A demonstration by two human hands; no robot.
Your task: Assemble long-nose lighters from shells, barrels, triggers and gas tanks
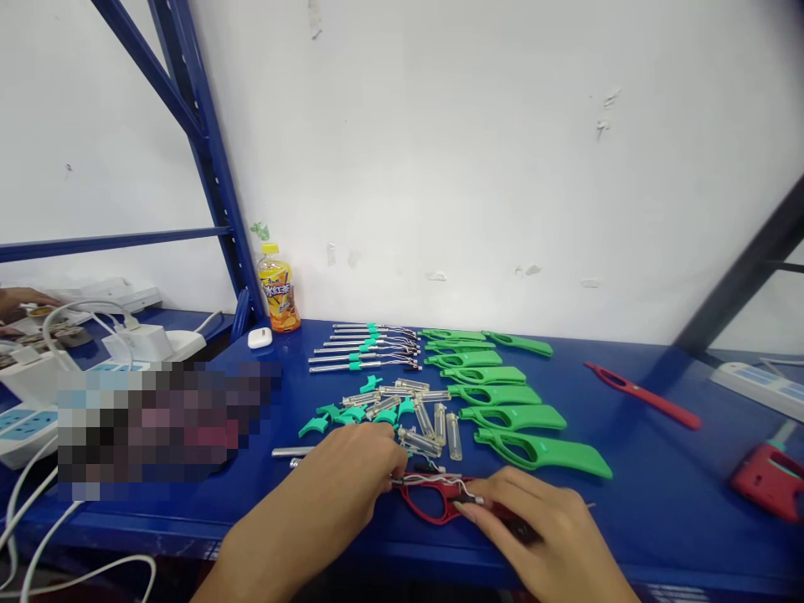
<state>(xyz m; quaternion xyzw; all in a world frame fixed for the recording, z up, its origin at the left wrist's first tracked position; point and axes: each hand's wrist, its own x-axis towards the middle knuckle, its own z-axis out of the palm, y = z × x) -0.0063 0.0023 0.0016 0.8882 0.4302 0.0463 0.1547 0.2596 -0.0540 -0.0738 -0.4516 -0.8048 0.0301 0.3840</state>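
Observation:
A red lighter handle shell lies on the blue table near its front edge, with thin wires running across it. My left hand rests over the shell's left end, fingers curled and pinching at the wires. My right hand presses on the shell's right part, fingers closed on a small dark piece there. A metal tube sticks out left of my left hand.
Behind lie several green handle shells, metal tubes with wires, teal triggers and clear gas tanks. A red lighter and red tool sit right. An orange drink bottle, power strips and cables stand about.

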